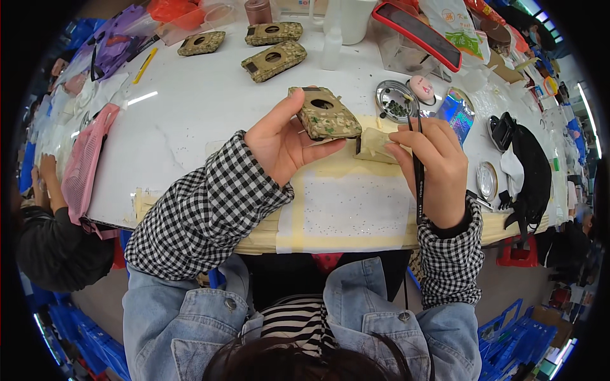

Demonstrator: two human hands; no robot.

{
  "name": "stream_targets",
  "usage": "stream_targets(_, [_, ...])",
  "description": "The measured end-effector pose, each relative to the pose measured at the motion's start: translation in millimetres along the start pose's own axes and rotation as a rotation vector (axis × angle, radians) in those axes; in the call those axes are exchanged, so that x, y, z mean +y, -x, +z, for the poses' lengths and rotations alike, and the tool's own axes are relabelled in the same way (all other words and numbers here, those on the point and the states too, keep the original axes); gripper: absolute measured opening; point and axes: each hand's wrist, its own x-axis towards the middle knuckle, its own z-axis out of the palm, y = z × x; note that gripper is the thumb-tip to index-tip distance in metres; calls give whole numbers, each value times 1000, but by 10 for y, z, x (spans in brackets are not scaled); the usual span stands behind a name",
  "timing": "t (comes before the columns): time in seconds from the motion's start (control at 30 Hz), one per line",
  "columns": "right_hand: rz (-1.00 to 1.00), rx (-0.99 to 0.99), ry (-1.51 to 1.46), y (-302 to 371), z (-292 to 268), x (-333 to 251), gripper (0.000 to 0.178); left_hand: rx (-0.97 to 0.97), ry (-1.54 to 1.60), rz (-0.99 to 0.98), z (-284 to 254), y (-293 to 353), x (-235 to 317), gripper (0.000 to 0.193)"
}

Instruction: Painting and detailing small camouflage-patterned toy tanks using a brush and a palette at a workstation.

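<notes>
My left hand [276,149] is closed on a camouflage-patterned model tank hull [330,123] with a round hole in its top, tilted above the table. A pair of black tweezers [419,174] stands nearly upright in my right hand [440,165], tips pointing away from me. The fingertips of that hand are at a cream-coloured block [373,141] just right of the hull; whether they grip it I cannot tell. Beyond the tweezers sits a round clear dish [386,95] with small dark green parts. Under my hands lies a white sheet [349,209] edged with yellow tape.
Three more camouflage hulls [274,60] lie at the back. A yellow pen [145,66] is at the left, near a pink mesh bag [95,159]. A red-cased phone [416,35] leans at the back right. Another person's hand [47,168] shows at far left.
</notes>
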Motion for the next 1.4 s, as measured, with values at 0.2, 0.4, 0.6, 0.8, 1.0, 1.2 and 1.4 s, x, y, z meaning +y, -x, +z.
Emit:
stream_targets(0.2, [19, 110, -100, -152, -284, -147, 17, -16, -82, -33, -4, 34, -13, 43])
stream_targets(0.4, [126, 229, -523, -164, -225, -316, 15, -82, -156, -62, 36, 47, -22, 46])
stream_targets(0.6, [154, 231, -662, -121, 86, -341, 11, -98, -217, -50, 65, 67, -34, 47])
stream_targets(0.8, [154, 196, -657, -110, 182, -314, 9, -124, -207, -29, 101, 87, -69, 47])
stream_targets(1.0, [165, 199, -630, -106, 172, -330, 9, -125, -211, -33, 100, 91, -66, 48])
stream_targets(1.2, [145, 192, -609, -118, 163, -347, 9, -107, -224, -27, 91, 92, -77, 48])
stream_targets(1.4, [150, 189, -615, -111, 165, -342, 9, -124, -213, -29, 83, 92, -78, 48])
